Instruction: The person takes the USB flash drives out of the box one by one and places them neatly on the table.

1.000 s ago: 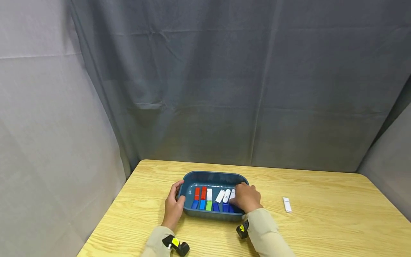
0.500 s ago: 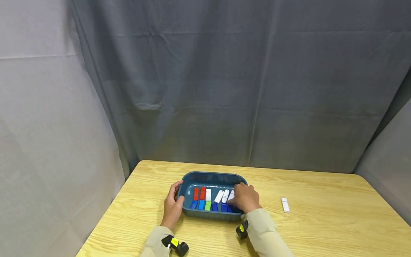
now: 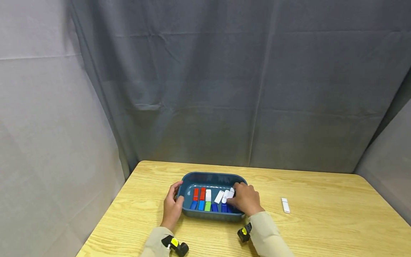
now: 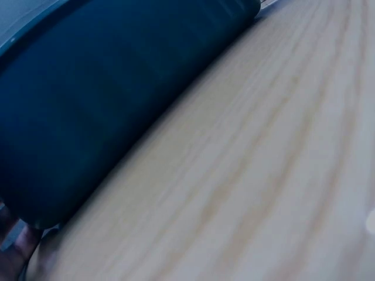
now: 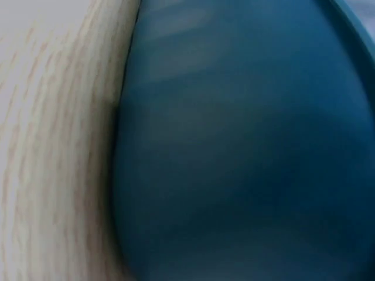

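Note:
In the head view a dark blue-green plastic tub (image 3: 212, 215) sits on the table. My left hand (image 3: 172, 210) grips its left end, thumb at the rim and fingers around the outer side. My right hand (image 3: 246, 200) reaches over the right end and pinches a white USB flash drive (image 3: 231, 192) inside. Beside that lie another white stick (image 3: 225, 196) and a tilted one (image 3: 219, 197). A white stick (image 3: 208, 195), red sticks (image 3: 202, 193), blue sticks (image 3: 214, 207) and a green one (image 3: 208, 206) form two rows. My right hand hides the tub's right corner.
One more white USB flash drive (image 3: 285, 205) lies on the wooden table (image 3: 321, 214), right of the tub. Grey curtains (image 3: 205, 89) hang behind and at both sides. The wrist views mostly show the tub's outer wall (image 4: 117, 99) and the tabletop.
The white flash drive at my right fingers has shifted slightly left and now leans toward its neighbour. My right thumb has moved a little left. The left hand keeps its grip.

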`<state>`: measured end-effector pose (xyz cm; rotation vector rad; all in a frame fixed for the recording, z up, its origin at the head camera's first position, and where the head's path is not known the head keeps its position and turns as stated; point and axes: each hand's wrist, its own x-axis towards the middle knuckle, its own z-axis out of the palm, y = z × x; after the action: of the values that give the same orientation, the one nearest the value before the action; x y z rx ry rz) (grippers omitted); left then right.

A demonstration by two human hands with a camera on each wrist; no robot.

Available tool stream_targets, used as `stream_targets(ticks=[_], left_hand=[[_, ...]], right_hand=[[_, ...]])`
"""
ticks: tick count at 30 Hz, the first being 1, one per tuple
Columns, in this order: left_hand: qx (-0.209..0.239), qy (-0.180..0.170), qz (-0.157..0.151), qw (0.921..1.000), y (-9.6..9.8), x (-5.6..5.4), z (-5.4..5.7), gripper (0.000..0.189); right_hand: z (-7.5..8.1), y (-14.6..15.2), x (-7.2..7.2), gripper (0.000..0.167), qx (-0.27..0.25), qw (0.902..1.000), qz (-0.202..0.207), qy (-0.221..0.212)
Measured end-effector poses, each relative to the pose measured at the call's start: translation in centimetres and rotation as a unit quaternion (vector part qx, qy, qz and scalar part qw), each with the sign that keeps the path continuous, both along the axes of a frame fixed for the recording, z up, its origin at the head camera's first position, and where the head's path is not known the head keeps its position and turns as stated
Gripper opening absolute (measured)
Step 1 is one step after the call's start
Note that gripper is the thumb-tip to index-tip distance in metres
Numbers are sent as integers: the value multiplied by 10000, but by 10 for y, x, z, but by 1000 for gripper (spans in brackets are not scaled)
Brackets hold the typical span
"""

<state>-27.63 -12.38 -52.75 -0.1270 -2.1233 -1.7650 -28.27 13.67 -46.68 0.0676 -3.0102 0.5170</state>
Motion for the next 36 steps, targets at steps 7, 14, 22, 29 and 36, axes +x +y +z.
stream_targets(ticks=[7, 14, 22, 29, 36], left_hand=[[40, -144, -28, 9999, -2, -2, -1, 50], [-23, -191, -66, 9998, 0, 8, 16, 49], [-86, -164, -4, 9998, 0, 7, 14, 49], [-102, -219, -107, 9997, -2, 14, 24, 50], [-38, -278, -117, 9995, -8, 3, 5, 52]], right_hand=[[4, 3, 10, 55, -330, 9991, 167, 200], [15, 11, 21, 54, -536, 9978, 292, 265], [25, 30, 34, 53, -993, 9925, 592, 404], [33, 50, 46, 56, -1535, 9846, 777, 298], [39, 73, 52, 53, -1530, 9851, 707, 338]])
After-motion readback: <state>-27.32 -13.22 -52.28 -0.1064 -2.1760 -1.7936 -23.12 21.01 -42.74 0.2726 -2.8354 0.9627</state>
